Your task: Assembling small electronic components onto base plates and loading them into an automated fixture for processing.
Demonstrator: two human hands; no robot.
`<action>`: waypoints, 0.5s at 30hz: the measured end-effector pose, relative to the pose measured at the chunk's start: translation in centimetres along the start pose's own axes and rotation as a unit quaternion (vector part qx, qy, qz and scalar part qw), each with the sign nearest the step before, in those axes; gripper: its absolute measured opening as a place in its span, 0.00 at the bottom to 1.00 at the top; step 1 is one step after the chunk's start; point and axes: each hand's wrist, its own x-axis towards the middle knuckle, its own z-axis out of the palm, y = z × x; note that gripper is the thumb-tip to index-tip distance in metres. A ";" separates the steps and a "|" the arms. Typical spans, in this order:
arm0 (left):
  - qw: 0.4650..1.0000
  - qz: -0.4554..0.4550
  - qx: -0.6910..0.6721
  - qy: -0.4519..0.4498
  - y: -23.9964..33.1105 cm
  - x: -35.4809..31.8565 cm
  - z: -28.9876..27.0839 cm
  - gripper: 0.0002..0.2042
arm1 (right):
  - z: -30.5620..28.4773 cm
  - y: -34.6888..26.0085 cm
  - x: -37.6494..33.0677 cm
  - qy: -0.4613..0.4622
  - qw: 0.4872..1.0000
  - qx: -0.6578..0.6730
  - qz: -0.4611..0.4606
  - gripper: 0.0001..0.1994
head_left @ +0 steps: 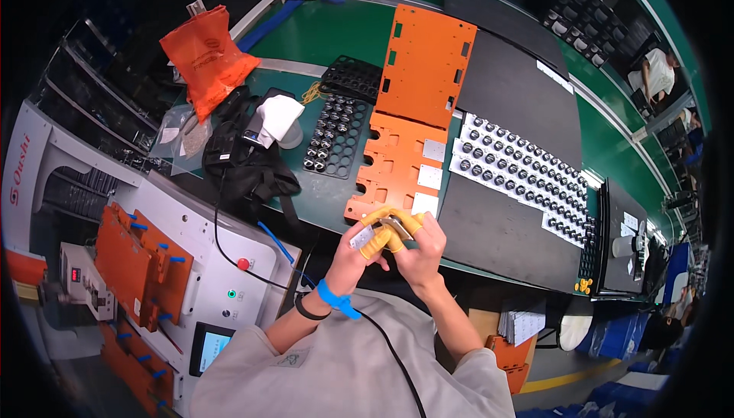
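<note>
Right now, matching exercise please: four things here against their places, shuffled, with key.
1. Small shiny flat part
2. Blue wrist strap
3. Round red button
4. White plates carrying dark round pieces

A. On the black mat
B. On the white machine
C. Between left hand and right hand
D. Around the left hand's wrist

Pairs: 1-C, 2-D, 3-B, 4-A

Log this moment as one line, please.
left hand: holds small part; right hand: holds same part; worn: blue strap; ahead: orange fixture
</note>
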 end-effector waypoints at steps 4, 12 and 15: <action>0.999 -0.010 0.011 -0.036 -0.4 0.4 -1.1 0.14 | -0.2 -0.4 -0.7 -0.014 1.000 0.020 0.014 0.20; 0.996 0.050 0.070 0.030 -0.9 0.6 -1.3 0.13 | -0.7 -0.4 -1.9 -0.043 0.994 0.083 0.047 0.16; 0.966 0.157 0.177 0.104 -0.5 0.9 -1.8 0.15 | -1.3 -0.7 -2.5 -0.051 0.987 0.112 0.102 0.16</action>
